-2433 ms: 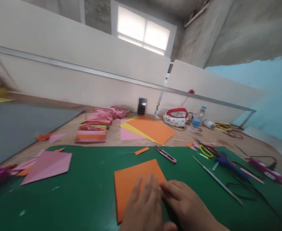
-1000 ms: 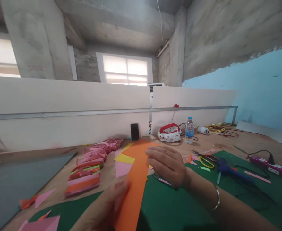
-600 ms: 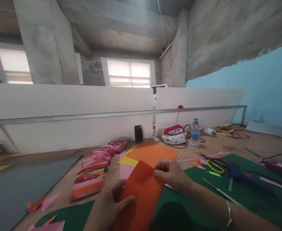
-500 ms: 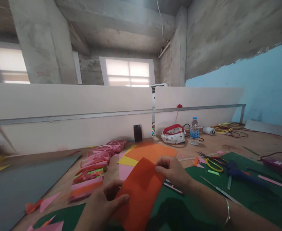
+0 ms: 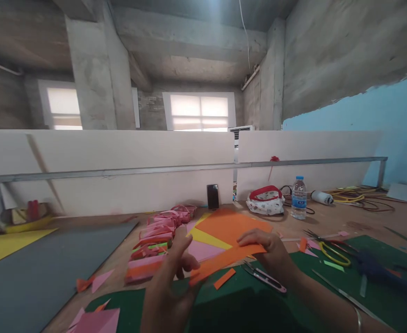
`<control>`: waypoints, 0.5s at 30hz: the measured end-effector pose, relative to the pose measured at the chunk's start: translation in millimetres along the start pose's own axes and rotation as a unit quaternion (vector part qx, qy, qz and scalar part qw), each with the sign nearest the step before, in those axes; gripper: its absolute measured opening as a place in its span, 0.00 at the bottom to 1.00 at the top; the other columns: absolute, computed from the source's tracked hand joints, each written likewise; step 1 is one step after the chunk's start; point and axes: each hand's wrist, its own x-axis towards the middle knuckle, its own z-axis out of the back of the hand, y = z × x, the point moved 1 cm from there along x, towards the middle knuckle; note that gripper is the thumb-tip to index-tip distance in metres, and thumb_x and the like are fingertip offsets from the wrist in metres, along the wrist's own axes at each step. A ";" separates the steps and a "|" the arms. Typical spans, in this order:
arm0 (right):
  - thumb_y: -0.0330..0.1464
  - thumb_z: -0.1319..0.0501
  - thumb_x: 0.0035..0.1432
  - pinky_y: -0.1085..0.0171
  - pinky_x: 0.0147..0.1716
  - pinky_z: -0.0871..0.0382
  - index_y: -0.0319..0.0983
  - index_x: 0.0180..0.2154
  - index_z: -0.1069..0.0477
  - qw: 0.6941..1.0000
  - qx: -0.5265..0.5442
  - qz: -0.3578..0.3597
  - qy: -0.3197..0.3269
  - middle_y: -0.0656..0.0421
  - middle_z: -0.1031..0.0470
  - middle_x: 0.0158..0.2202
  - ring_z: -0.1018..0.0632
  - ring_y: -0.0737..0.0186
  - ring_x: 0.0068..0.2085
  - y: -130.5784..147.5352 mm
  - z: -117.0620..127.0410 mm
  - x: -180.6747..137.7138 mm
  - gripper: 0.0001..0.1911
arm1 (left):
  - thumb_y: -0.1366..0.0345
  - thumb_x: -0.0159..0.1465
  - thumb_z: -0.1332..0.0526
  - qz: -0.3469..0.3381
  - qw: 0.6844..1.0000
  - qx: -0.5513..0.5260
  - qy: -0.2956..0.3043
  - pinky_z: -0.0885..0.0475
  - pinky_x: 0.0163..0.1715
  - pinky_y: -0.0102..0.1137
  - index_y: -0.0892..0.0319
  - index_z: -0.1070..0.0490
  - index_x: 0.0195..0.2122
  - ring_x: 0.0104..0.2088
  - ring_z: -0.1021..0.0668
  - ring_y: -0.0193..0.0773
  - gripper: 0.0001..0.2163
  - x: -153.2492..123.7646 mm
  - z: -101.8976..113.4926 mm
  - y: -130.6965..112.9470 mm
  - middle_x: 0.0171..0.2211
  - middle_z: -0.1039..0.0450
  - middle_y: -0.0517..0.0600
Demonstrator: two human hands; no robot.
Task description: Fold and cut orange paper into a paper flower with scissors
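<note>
I hold an orange paper sheet [image 5: 224, 260] almost flat above the green cutting mat [image 5: 293, 296]. My right hand [image 5: 269, 247] pinches its far right corner. My left hand [image 5: 173, 282] is under its near left end, fingers partly spread with the thumb and a finger at the edge. A small orange strip [image 5: 224, 279] lies on the mat just below the sheet. Thread snips with pink handles [image 5: 264, 276] lie beside my right wrist.
Stacked orange, yellow and pink sheets [image 5: 224, 226] lie behind the hands. Pink and orange folded pieces [image 5: 154, 240] run in a row at left. Scissors with yellow handles [image 5: 328, 249], a metal ruler [image 5: 345, 296], a water bottle [image 5: 298, 198], a phone [image 5: 212, 196] and a grey board [image 5: 33, 273] surround the mat.
The orange sheet went from lying flat on the mat under both hands to being lifted, turned upright, and now tipped nearly level. My head has risen and turned slightly left.
</note>
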 end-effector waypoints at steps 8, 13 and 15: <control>0.42 0.37 0.52 0.55 0.45 0.30 0.41 0.33 0.22 0.998 0.041 0.041 -0.024 0.52 0.22 0.36 0.23 0.55 0.42 -6.3 3.2 2.6 0.13 | 0.72 0.56 0.43 -0.078 0.992 0.077 0.067 0.29 0.32 0.28 0.55 0.27 0.25 0.32 0.24 0.35 0.08 6.1 9.5 2.6 0.31 0.27 0.47; 0.45 0.37 0.51 0.56 0.45 0.31 0.40 0.32 0.22 0.998 0.066 0.004 -0.016 0.52 0.22 0.35 0.24 0.54 0.42 -5.6 1.7 0.6 0.15 | 0.70 0.55 0.41 -0.048 0.994 0.066 0.069 0.29 0.35 0.30 0.54 0.26 0.27 0.36 0.24 0.38 0.05 5.7 9.0 2.6 0.34 0.25 0.48; 0.44 0.37 0.50 0.59 0.41 0.30 0.40 0.34 0.22 0.993 0.097 -0.062 -0.018 0.54 0.22 0.34 0.23 0.56 0.39 -3.5 -0.4 -0.3 0.16 | 0.64 0.54 0.39 0.043 0.997 0.034 0.062 0.30 0.38 0.32 0.53 0.25 0.33 0.39 0.24 0.41 0.06 6.0 4.5 4.7 0.37 0.24 0.48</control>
